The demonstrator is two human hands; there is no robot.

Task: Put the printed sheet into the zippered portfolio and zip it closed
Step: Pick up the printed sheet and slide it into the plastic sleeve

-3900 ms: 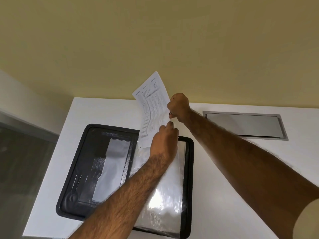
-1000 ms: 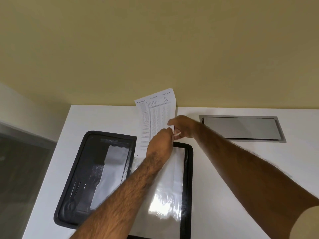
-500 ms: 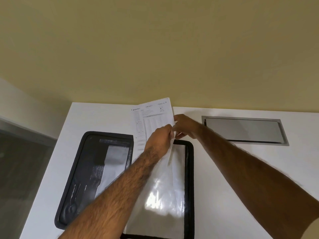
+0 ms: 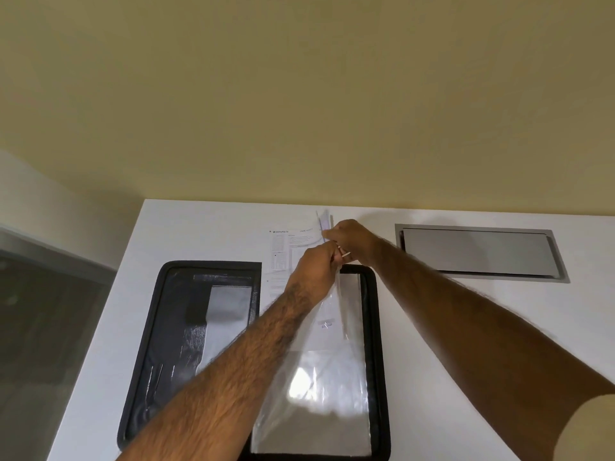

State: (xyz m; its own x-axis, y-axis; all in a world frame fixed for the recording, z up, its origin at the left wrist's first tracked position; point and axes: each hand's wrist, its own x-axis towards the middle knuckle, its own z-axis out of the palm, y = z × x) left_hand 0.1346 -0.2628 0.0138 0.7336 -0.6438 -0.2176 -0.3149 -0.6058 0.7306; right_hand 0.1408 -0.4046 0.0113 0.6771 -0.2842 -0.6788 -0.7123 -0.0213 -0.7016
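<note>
1. Head view: our left hand (image 4: 314, 269) and right hand (image 4: 352, 242) are both pinched shut at the top of the clear sleeve (image 4: 327, 371); the printed sheet (image 4: 283, 257) sits partly inside it.
2. The zippered portfolio (image 4: 156, 331) lies open on the bench (image 4: 466, 344) beneath our forearms; we should hold the sleeve mouth open and feed the sheet down squarely.

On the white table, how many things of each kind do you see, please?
Open black zippered portfolio: 1
Printed sheet: 1
Clear plastic sleeve: 1
Metal hatch set in the table: 1
Hands, left hand and right hand: 2
Total: 6
</note>
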